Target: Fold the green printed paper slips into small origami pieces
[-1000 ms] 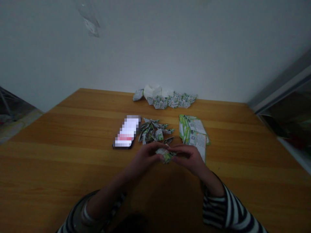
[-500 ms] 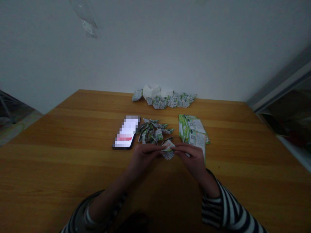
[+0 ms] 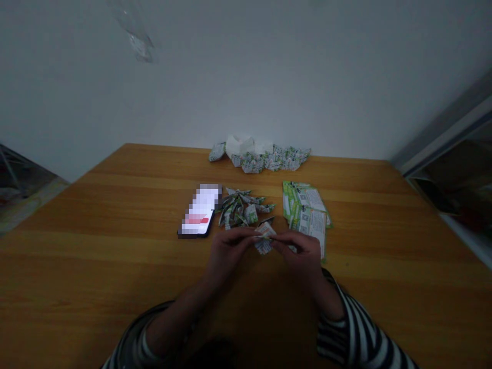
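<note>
Between my two hands is a small folded paper piece (image 3: pixel 263 246), white with green and orange print. My left hand (image 3: pixel 227 252) pinches its left side between thumb and fingers. On the opposite side, my right hand (image 3: pixel 301 251) pinches it the same way. Just beyond the hands lies a loose pile of folded paper pieces (image 3: pixel 240 209) with the same kind of print. Flat printed paper sheets (image 3: pixel 313 225), green and white, overlap in a stack beyond my right hand, which covers part of the lowest one.
A phone (image 3: pixel 200 210) with a lit, blurred screen lies left of the pile. Along the wall at the table's back edge stand several crumpled-looking folded paper clusters (image 3: pixel 253 161) and white tissue-like paper (image 3: pixel 239 145). The wooden table (image 3: pixel 115 220) extends to both sides.
My right hand has shifted slightly left, closer to my left hand. The folded paper piece has tilted a little between the fingers. Nothing else on the table has moved.
</note>
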`<action>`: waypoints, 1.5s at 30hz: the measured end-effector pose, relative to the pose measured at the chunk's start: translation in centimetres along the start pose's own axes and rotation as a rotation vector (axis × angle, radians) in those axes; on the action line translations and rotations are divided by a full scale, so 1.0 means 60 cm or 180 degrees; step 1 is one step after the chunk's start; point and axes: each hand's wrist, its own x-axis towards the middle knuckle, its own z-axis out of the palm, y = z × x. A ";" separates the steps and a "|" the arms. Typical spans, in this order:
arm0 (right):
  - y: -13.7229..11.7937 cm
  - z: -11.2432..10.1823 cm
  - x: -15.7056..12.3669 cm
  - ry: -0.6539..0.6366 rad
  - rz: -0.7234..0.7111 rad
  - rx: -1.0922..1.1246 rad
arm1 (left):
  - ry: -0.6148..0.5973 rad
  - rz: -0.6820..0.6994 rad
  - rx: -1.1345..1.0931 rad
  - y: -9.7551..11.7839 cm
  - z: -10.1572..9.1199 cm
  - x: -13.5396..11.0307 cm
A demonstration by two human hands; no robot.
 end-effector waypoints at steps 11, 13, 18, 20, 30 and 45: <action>-0.006 0.036 -0.007 0.0565 0.1124 0.0846 | 0.0385 -0.1262 -0.1137 0.002 0.036 -0.010; -0.003 0.041 -0.005 0.0643 0.1254 0.0983 | 0.0454 -0.1269 -0.1139 0.005 0.037 -0.010; 0.000 0.045 -0.004 0.0767 0.1339 0.1244 | 0.0351 -0.1113 -0.0842 0.006 0.032 -0.009; 0.002 0.042 -0.002 0.0707 0.1357 0.1262 | 0.0130 -0.1016 -0.0683 0.001 0.028 -0.007; 0.019 0.020 0.012 0.0472 0.1298 0.1131 | -0.0344 -0.0367 -0.0228 -0.020 0.002 0.000; 0.009 0.026 0.007 -0.0340 0.1253 0.1542 | -0.0055 -0.0408 -0.0441 -0.005 0.012 -0.002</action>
